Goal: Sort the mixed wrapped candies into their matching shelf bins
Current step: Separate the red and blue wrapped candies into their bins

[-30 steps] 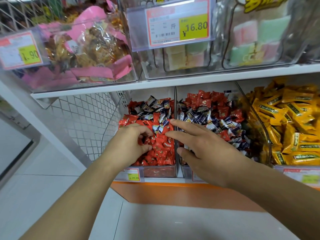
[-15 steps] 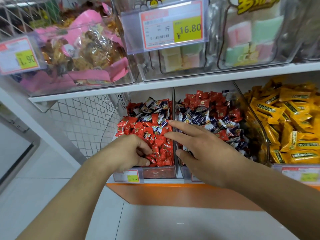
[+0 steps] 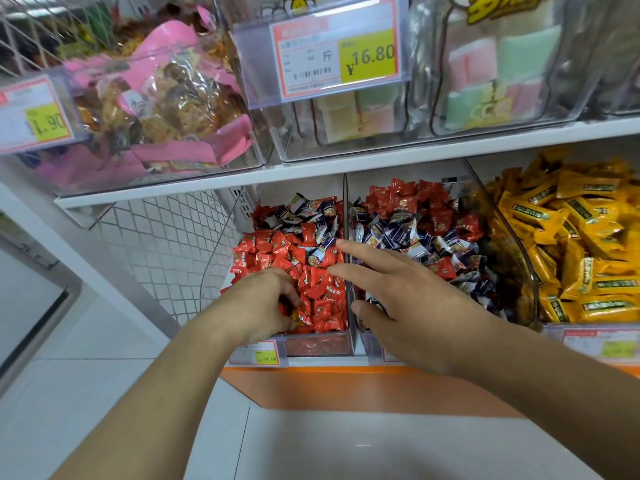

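Sorting roughly half done, by my estimate. Left bin (image 3: 311, 344) front is nearly all red candies (image 3: 322, 296), but dark blue candies (image 3: 311, 216) still sit mixed at its back. Right bin (image 3: 372, 344) holds blue and red jumbled throughout. Left hand (image 3: 263, 303) curls into the red pile, apparently gripping a few pieces. Right hand (image 3: 408, 306) is spread flat, fingers straight, over the divider, holding nothing.

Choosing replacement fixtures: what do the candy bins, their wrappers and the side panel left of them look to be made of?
Left bin: clear glossy plastic, probably acrylic; its contents show through. Red candies: shiny crinkled film, likely plastic or foil laminate. Side panel: white-coated wire mesh, judging by its diamond grid.
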The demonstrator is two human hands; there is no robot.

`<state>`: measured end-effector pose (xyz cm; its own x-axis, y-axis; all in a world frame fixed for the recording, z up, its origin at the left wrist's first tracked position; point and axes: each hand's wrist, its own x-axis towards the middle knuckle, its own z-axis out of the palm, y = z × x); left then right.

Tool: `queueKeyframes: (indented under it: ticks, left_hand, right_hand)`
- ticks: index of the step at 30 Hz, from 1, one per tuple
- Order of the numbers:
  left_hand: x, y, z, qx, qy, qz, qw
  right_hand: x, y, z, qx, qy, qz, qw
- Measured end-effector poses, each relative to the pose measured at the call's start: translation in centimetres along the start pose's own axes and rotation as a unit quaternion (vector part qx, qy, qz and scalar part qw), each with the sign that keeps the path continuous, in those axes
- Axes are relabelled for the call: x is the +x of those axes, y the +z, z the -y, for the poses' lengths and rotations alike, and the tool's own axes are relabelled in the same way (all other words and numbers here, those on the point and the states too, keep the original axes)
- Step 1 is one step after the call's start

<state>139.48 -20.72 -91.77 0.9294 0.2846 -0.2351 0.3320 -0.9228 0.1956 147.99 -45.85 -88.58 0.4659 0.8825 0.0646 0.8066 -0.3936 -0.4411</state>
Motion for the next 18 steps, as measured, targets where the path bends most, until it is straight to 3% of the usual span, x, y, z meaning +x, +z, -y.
queueKeyframes:
  ticks: [8,13,18]
  left_hand:
    - [-1.0,-0.4,-0.3,-0.058,-0.02,-0.033,0.998]
    - [-2.0,-1.1,-0.6,-0.083,-0.031,-0.097,0.991]
    - [-3.0,-2.6,-0.5,-0.235,-0.059,-0.206,0.948]
  right_hand:
    - [0.1,0.1,0.0,0.001,0.0,-0.002,1.0]
    - [0.1,0.1,-0.1,0.0,-0.005,-0.003,1.0]
    - [0.1,0.2,-0.3,-0.001,-0.008,-0.006,1.0]
